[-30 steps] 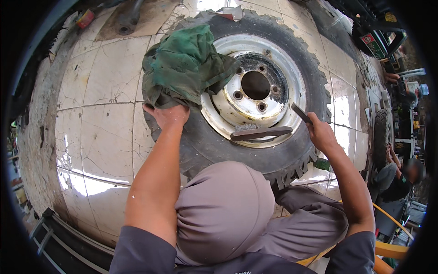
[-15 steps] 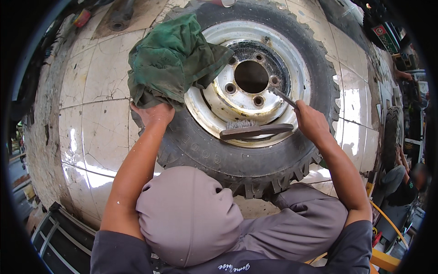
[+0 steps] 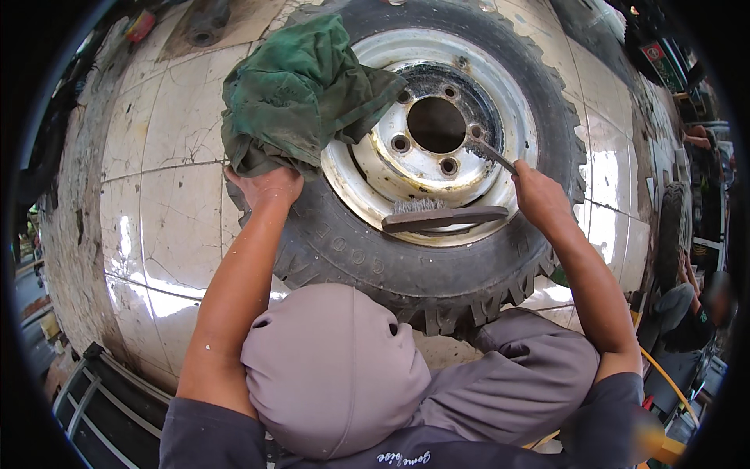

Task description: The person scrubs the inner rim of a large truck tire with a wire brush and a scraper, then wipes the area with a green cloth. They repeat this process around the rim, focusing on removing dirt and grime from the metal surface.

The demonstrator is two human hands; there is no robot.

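Observation:
A truck-type wheel lies flat on the floor before me, its black tyre [image 3: 367,262] with chunky tread around a worn, dirty whitish steel rim [image 3: 512,102]. My right hand [image 3: 539,191] is closed round the end of a slim dark-handled tool [image 3: 500,159]; its tip, perhaps a small brush, touches the hub face beside a bolt hole. A wire brush [image 3: 441,219] with grey bristles up rests across the rim's near edge. A crumpled green cloth [image 3: 293,94] drapes over the tyre's left side. My left hand [image 3: 268,187] lies on the tyre at the cloth's near edge, fingers mostly hidden.
Cracked pale tiles [image 3: 176,117] surround the wheel. A dark metal frame [image 3: 105,399] stands at lower left. On the right are another tyre [image 3: 670,215], a yellow hose [image 3: 668,379] and a crouching person [image 3: 691,313]. A red container [image 3: 141,26] sits at far left.
The view has shifted slightly, so the wheel, brush and cloth appear a little further right. My right hand has moved slightly with the tool, whose tip stays by the bolt hole.

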